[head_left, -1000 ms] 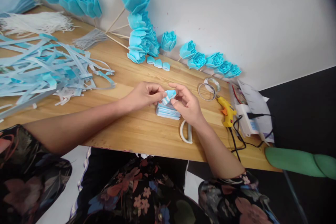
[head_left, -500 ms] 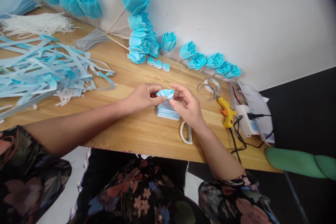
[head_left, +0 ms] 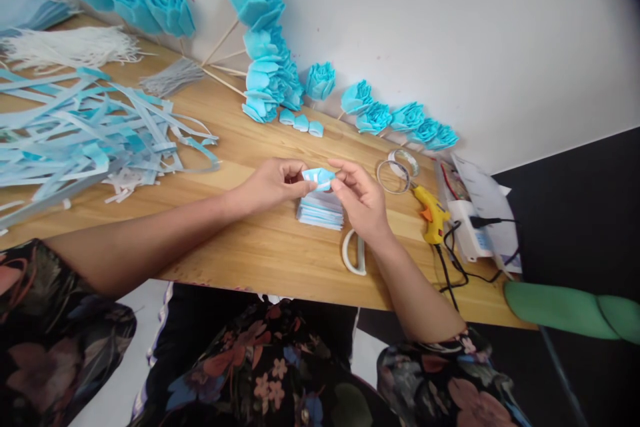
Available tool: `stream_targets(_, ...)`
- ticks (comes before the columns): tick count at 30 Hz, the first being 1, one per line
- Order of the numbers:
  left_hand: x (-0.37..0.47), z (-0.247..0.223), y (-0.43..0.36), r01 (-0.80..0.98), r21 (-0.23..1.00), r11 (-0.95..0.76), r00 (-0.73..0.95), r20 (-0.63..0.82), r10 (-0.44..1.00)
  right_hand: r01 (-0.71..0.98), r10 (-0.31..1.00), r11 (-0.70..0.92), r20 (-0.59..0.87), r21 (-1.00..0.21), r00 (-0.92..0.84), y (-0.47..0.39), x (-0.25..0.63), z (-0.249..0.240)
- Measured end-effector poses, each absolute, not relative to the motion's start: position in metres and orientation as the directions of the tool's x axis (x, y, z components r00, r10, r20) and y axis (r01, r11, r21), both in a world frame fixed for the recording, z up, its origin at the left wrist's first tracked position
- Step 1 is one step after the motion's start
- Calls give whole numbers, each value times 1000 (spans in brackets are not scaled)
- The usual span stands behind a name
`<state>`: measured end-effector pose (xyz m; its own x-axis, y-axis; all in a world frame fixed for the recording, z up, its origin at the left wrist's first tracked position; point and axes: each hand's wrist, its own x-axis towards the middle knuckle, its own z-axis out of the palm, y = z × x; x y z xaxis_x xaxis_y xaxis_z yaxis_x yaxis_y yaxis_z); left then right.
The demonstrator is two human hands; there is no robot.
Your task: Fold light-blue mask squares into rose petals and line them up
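Between my two hands, above the table, is a folded light-blue fabric petal [head_left: 321, 177] with small white strips on it. My left hand [head_left: 270, 185] pinches its left side between thumb and fingers. On the other side, my right hand [head_left: 364, 205] grips the right edge with thumb and fingertips. Just under the petal lies a neat stack of pale blue fabric pieces [head_left: 321, 212], partly covered by my hands. A white curved handle [head_left: 350, 257] sticks out beside my right wrist; the rest of it is hidden. Three small folded blue petals [head_left: 301, 123] sit in a row farther back.
Blue fabric flowers [head_left: 265, 73] on sticks line the wall. A heap of cut strips [head_left: 90, 133] covers the table's left side. Rolls of tape [head_left: 393, 176], a yellow glue gun [head_left: 432, 213] and a white power strip [head_left: 470, 230] with black cables stand to the right.
The petal has shifted slightly right and turned, showing more of its blue face. My right hand has moved a little right, its thumb now at the petal's right edge.
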<state>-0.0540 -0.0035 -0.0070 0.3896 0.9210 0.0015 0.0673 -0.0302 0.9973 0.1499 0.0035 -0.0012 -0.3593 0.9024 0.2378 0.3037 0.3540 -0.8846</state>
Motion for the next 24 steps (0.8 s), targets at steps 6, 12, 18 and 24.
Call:
stream_targets(6,-52,-10,-5,129,986,-104,437,37,898,289,884,337,195,-896,-426,3,149,-4)
stream_targets(12,-54,-6,-5,83,995,-57,427,16,904,359,910,364,247,-859,-333,4,151,-3)
stream_targets(18,-54,-5,-5,83,995,-49,449,7,893,357,883,367,202,-859,-423,3,150,-2)
stream_targets(24,-52,-7,-6,86,994,-69,472,21,881,406,889,393,228,-825,-398,2,150,-3)
